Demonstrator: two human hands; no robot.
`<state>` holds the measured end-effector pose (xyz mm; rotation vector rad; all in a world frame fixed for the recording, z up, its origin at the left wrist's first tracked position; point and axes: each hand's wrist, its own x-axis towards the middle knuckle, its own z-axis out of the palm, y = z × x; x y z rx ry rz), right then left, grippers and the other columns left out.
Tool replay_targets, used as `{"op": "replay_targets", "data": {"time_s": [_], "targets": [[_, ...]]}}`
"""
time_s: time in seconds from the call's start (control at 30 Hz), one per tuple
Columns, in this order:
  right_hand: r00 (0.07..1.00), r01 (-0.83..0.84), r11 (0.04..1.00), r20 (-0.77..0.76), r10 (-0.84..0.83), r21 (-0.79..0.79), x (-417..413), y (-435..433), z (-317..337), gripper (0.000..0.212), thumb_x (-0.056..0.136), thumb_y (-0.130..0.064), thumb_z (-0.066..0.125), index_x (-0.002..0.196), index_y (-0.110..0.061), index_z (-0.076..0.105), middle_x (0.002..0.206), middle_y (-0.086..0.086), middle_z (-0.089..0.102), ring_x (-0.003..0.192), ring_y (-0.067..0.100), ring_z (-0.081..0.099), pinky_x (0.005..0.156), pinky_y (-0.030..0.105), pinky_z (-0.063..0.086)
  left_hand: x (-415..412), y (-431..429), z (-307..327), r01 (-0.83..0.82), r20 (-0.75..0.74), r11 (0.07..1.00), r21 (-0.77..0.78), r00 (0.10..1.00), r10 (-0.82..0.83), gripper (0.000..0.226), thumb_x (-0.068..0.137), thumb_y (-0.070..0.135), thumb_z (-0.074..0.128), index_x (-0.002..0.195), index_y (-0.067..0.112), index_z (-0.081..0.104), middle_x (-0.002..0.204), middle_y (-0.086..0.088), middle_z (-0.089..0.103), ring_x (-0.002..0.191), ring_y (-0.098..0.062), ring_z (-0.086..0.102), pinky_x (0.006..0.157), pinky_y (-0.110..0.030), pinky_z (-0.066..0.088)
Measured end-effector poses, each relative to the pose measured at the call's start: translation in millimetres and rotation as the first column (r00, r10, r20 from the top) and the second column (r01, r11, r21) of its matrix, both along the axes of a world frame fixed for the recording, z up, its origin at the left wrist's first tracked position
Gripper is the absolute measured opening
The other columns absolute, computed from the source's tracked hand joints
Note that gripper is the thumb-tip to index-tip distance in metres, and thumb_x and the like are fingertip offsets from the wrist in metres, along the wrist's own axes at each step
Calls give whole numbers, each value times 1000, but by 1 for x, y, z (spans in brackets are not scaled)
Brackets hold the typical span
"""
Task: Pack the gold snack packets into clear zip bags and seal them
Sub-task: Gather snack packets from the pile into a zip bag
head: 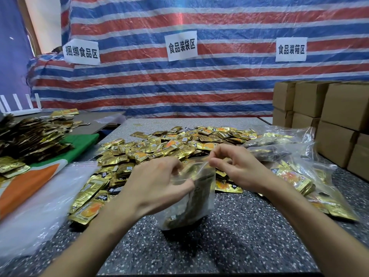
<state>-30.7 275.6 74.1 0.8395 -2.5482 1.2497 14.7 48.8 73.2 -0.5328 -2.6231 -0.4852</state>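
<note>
Before the heap of gold packets (179, 144), left grip (157, 182) and right grip (237, 168) each pinch the mouth of a filled clear zip bag (191, 206) on the tabletop (239, 236).

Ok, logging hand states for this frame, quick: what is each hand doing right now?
Left hand: pinches the top of the clear zip bag.
Right hand: pinches the same bag's top edge.

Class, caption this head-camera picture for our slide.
Left hand and right hand pinch the mouth of a packet-filled zip bag.
</note>
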Motion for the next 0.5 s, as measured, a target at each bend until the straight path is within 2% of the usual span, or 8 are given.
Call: {"op": "replay_targets", "data": {"time_s": [0.1, 0.2, 0.27, 0.33, 0.4, 0.5], "targets": [[1000, 2, 1000, -10, -2, 26, 1, -2, -1, 8, 100, -8, 59, 95, -6, 64, 80, 5, 62, 54, -3, 47, 53, 14, 36, -2, 12, 4, -34, 9, 999, -35, 999, 34, 67, 69, 85, 33, 99, 33, 62, 91, 17, 64, 81, -4, 59, 66, -23, 44], [1000, 5, 997, -28, -2, 80, 2, -6, -2, 7, 100, -13, 59, 94, -16, 63, 82, -2, 63, 58, -2, 48, 58, 19, 38, -13, 26, 10, -55, 14, 996, -68, 998, 56, 48, 84, 72, 49, 100, 30, 67, 93, 13, 67, 87, -12, 63, 70, -31, 49], [999, 13, 994, -49, -8, 109, 3, -8, -1, 5, 100, -17, 60, 95, -18, 63, 85, -6, 64, 65, -1, 51, 63, 25, 42, -20, 33, 13, -26, 68, 1000, 15, 997, 25, 27, 89, 54, 60, 94, 30, 72, 82, 15, 66, 82, -11, 63, 66, -29, 44], [997, 21, 990, -70, -12, 137, 5, -8, 0, 4, 99, -18, 61, 96, -19, 63, 88, -6, 66, 72, 2, 55, 69, 31, 48, -28, 35, 15, 39, 162, 980, 193, 984, -71, 11, 87, 36, 71, 86, 26, 76, 72, 15, 67, 67, -6, 60, 64, -26, 42], [997, 20, 989, -75, -9, 147, 7, -7, 2, 5, 99, -19, 61, 96, -22, 63, 90, -8, 66, 78, 5, 58, 75, 36, 51, -33, 34, 16, 100, 213, 945, 311, 962, -172, 8, 83, 22, 78, 84, 15, 79, 75, 3, 74, 64, -9, 63, 64, -26, 48], [997, 22, 986, -77, -9, 163, 9, -6, 2, 4, 98, -21, 62, 96, -24, 64, 93, -7, 68, 84, 9, 63, 82, 41, 53, -35, 32, 15, 126, 219, 926, 357, 952, -214, 6, 78, 17, 83, 79, 12, 79, 74, -3, 75, 66, -10, 66, 65, -26, 51]]}}
